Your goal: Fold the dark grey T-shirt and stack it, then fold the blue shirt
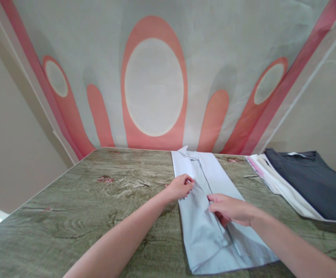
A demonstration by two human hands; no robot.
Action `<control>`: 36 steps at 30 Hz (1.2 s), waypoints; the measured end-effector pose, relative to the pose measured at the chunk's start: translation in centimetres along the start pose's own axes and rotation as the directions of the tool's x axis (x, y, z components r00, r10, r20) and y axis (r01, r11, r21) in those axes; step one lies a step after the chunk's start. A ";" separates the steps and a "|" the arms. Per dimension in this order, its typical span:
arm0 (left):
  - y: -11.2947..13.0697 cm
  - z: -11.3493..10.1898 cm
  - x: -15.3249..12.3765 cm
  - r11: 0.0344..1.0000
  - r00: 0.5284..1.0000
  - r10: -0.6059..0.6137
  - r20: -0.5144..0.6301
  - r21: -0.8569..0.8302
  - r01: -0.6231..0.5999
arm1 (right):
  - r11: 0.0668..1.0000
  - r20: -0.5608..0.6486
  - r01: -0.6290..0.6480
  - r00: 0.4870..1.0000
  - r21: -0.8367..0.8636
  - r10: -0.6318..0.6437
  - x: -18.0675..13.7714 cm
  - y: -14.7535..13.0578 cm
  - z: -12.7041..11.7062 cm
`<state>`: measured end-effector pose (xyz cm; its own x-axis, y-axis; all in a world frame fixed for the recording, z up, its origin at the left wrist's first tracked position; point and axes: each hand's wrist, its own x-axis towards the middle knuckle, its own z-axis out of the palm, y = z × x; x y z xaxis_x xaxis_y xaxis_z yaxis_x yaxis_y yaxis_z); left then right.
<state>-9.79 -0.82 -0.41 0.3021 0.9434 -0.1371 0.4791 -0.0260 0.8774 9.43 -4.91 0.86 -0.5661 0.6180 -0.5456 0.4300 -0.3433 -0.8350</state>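
A pale blue-white collared shirt (199, 239) lies lengthwise on the table, its sides folded inward into a narrow strip. Its collar points toward the wall, and one collar tip sticks up. My left hand (182, 186) is closed at the shirt's left front, fingertips pinched together on the cloth. Lower down and to the right, my right hand (230, 209) grips the fold that runs down the middle between thumb and fingers. Some of the right fingers are hidden beneath the hand. Creases spread across the lower part of the shirt.
A stack of folded clothes, with a dark grey garment (309, 181) on top of white ones (291, 200), sits at the table's right. The wood-patterned table (84, 208) meets a wall hanging (153, 85) with coral shapes at its far edge.
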 end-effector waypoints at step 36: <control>0.5 0.3 -0.6 0.900 0.982 0.187 0.005 0.401 -0.173 | 0.988 0.125 -0.063 0.989 -0.144 0.081 -5.7 3.1 1.6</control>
<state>-9.49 -1.47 -0.03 0.3903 0.9203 0.0268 0.7094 -0.3192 0.6284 12.84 -10.64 1.23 -0.6127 0.4947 -0.6164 0.5617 -0.2761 -0.7799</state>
